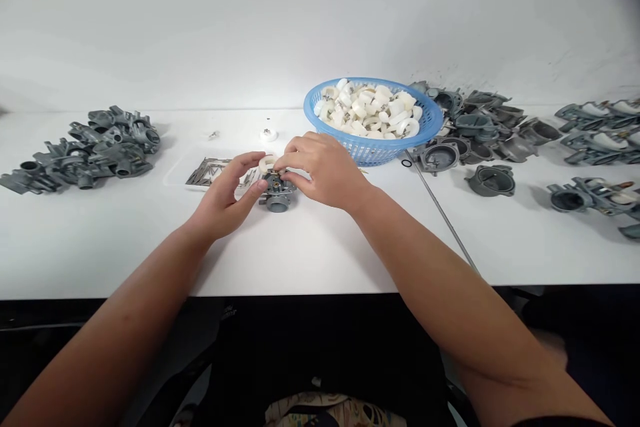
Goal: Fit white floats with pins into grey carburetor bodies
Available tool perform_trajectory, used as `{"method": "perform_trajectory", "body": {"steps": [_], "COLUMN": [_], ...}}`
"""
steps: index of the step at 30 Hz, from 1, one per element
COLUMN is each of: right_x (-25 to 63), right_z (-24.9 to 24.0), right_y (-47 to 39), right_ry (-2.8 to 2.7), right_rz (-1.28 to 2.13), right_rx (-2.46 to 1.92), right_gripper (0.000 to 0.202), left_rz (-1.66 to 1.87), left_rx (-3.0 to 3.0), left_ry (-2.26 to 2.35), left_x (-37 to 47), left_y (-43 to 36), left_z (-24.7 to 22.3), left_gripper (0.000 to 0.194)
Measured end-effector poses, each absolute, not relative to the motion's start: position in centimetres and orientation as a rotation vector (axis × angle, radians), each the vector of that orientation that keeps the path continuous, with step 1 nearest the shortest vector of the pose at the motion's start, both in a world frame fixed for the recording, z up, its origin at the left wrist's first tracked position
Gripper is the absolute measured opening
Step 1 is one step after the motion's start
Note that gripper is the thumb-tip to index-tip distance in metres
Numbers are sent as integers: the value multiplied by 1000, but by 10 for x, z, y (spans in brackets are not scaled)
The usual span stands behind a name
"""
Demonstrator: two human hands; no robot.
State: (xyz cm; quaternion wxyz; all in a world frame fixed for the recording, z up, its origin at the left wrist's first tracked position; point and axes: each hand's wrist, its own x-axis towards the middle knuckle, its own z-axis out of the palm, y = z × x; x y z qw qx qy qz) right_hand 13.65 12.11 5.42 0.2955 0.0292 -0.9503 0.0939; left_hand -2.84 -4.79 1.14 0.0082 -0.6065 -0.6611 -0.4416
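Observation:
A grey metal carburetor body rests on the white table between my two hands. Over its far side sits a white plastic float, curved like a ring. My left hand grips the float and the carburetor body from the left, thumb near and fingers beyond. From the right, my right hand pinches at the spot where the float meets the body; whatever lies between its fingertips is too small to make out. Behind my left hand lies a clear tray with many thin metal pins.
A blue basket full of white floats stands behind my right hand. Carburetor bodies are heaped at left. Grey float bowls lie at right, with assembled carburetors beyond. One loose float and a black O-ring lie nearby.

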Motion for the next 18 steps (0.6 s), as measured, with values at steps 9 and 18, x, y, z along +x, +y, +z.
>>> {"method": "perform_trajectory", "body": {"steps": [9,18], "right_x": [138,148], "right_z": [58,65], "right_y": [116,118], "right_ry": [-2568,-2495], "right_rz": [459,998], "right_rx": [141,42], "right_gripper": [22,35], "left_rz": [-1416,-1439], "left_rx": [-1898,-1924], "left_ry": [-2069,-2052], "left_x": [-29,-26], "left_y": [-47,-47], "left_z": [11,14], "left_gripper": [35,39]}}
